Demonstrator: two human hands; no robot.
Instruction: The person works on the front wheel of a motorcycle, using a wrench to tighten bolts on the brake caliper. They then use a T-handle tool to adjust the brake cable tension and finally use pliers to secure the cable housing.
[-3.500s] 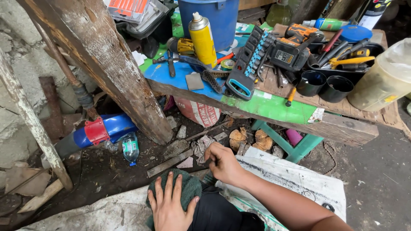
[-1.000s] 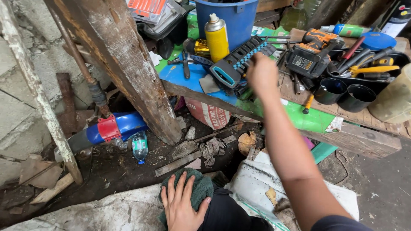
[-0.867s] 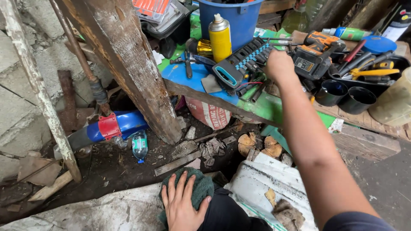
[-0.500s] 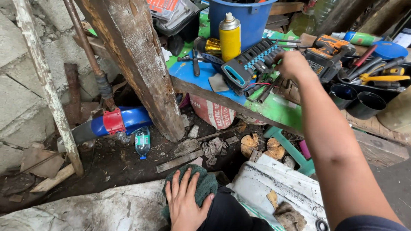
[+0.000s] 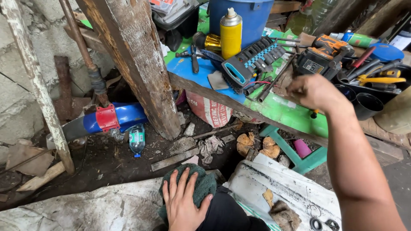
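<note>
Soft daylight falling evenly; deep shadow pooling under the worktop (image 5: 274,112); wide-angle bending edges; focus staying mostly sharp.

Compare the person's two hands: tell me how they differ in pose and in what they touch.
The left hand lies low, flat and fingers spread on a green cloth over the knee; the right hand is raised, arm stretched out, fingers curled over the tools on the bench. The left hand shows its back fully; the right hand's fingertips are hidden, so what it grips is unclear. Both are bare.
</note>
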